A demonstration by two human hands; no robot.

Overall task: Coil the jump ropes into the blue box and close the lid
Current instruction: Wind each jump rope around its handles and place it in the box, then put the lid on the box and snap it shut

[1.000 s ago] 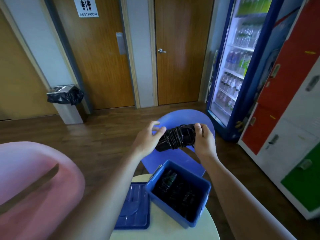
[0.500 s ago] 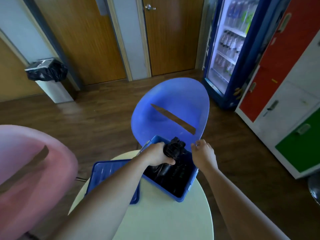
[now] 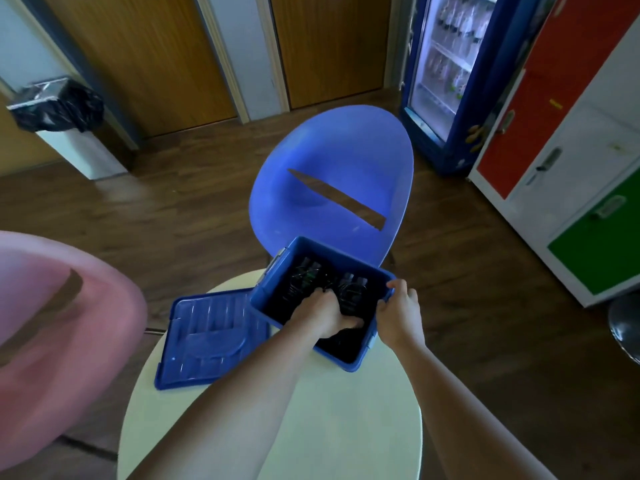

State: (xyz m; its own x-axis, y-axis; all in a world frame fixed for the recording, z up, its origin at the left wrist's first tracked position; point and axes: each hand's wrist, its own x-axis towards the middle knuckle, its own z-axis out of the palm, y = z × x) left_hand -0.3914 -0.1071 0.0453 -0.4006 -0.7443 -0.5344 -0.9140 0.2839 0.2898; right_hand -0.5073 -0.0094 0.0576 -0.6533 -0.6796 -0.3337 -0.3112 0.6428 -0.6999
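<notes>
Left hand [image 3: 323,315] is down inside the blue box [image 3: 346,254], fingers spread over the black jump ropes [image 3: 304,278]; cannot tell whether it clasps the bundle or only presses on it. Right hand [image 3: 398,315] grips the box's right rim, fingertips curled over the edge, thumb on the outside. The hands are close together but apart.

Ropes: coiled, lying in the box bottom, dark handles visible toward the far wall.

Box: open, lower centre of frame, sitting at the far edge of the round pale surface [image 3: 346,410]. Lid [image 3: 211,337] lies flat on the surface, touching the box's left side.

Surroundings: blue chair [image 3: 346,161] behind the box, pink chair [image 3: 52,323] at left, bin [image 3: 69,133] upper left, drinks fridge [image 3: 446,64] upper right, coloured lockers [image 3: 571,150] at right.
</notes>
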